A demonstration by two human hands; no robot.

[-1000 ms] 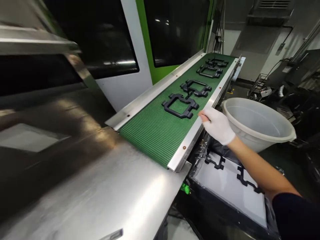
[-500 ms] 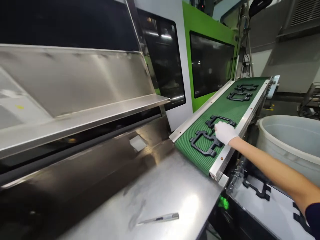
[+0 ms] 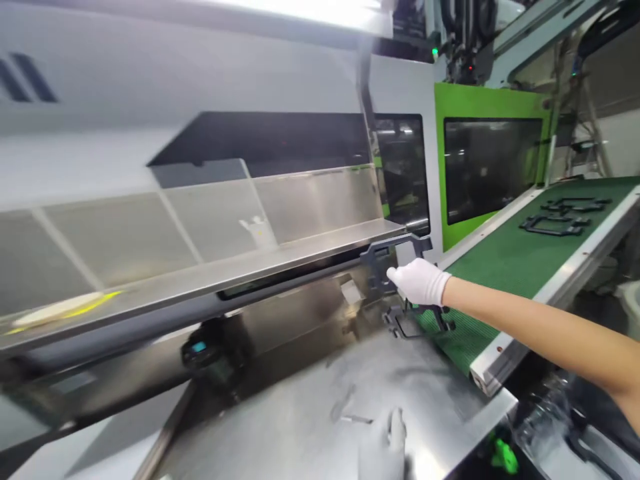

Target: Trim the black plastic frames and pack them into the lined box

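My right hand (image 3: 420,281), in a white glove, is closed on a pair of black plastic frames. One black plastic frame (image 3: 374,263) tilts up beyond the fingers. The other frame (image 3: 393,319) hangs below the hand, over the near end of the green conveyor belt (image 3: 493,267) and the metal table's edge. How the two are joined is hidden behind the hand. At the bottom, my left hand (image 3: 383,443), also white-gloved, is over the metal table (image 3: 280,427). It is smeared by motion, so its fingers are unclear. Close by lies a slim pen-like tool (image 3: 357,419).
More black frames (image 3: 555,225) lie farther up the belt, which has metal side rails (image 3: 560,273). A machine with a metal ledge (image 3: 300,257) and a green door panel (image 3: 493,100) stands behind. A dark device (image 3: 207,347) sits below the ledge.
My right hand has lifted the two near frames off the belt and carried them left toward the table. My left hand has come into view at the bottom. The view has turned left.
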